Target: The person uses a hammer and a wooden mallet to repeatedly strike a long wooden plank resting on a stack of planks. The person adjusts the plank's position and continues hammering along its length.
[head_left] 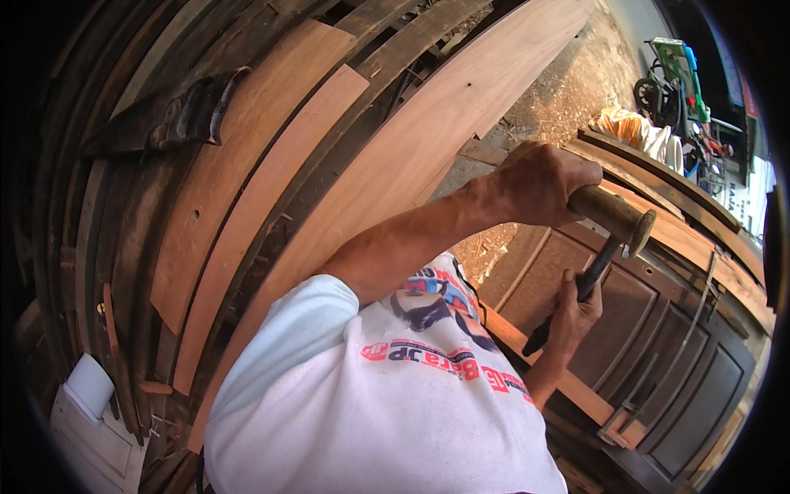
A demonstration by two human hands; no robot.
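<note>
My left hand [547, 185] is closed round a thick brown cylinder [607, 210] with a flared, disc-like end. Below it, my right hand [578, 314] grips the black handle [594, 276] of a tool, fingers wrapped about its middle. The top of that handle meets the underside of the cylinder near its flared end. Whether the two are one hammer or separate pieces, I cannot tell. Both are held up above a brown panelled door [592, 305], and the far part of the cylinder is hidden in my left fist.
A long metal bar clamp [671, 354] lies across the door. Boards [650, 185] run along the door's far side. Several long planks [436, 123] fill the left. Wood shavings [568, 95] litter the ground, with a parked motorbike [671, 95] beyond. A pale panel [99, 449] stands lower left.
</note>
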